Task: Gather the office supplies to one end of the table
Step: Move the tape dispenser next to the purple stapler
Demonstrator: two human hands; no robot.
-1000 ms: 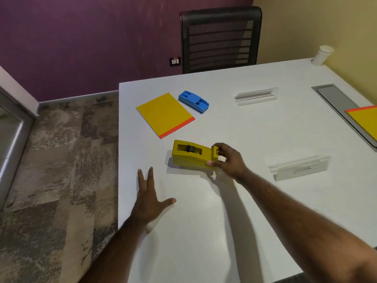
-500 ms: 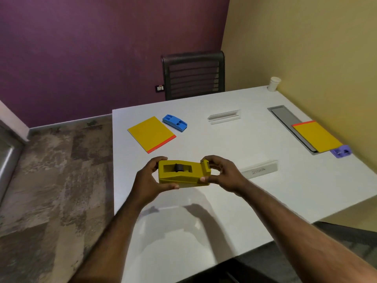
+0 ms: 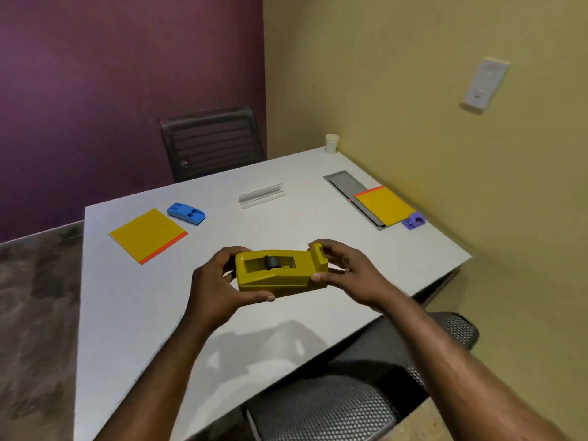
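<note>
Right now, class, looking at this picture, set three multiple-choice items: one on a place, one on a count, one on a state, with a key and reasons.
1. Where is the blue stapler?
A. beside the far edge of the left yellow pad
B. on the chair
C. next to the cup

2. How many yellow pads lie on the table?
A. one
B. two
C. four

3. What is the state of the tape dispenser?
A. resting on the table
B. lying on the floor
C. held in the air by both hands

Key: 1 A, it sits just past that pad's far corner. 2 B, the other pad lies at the right. 3 C, the left hand and right hand grip its ends above its shadow.
</note>
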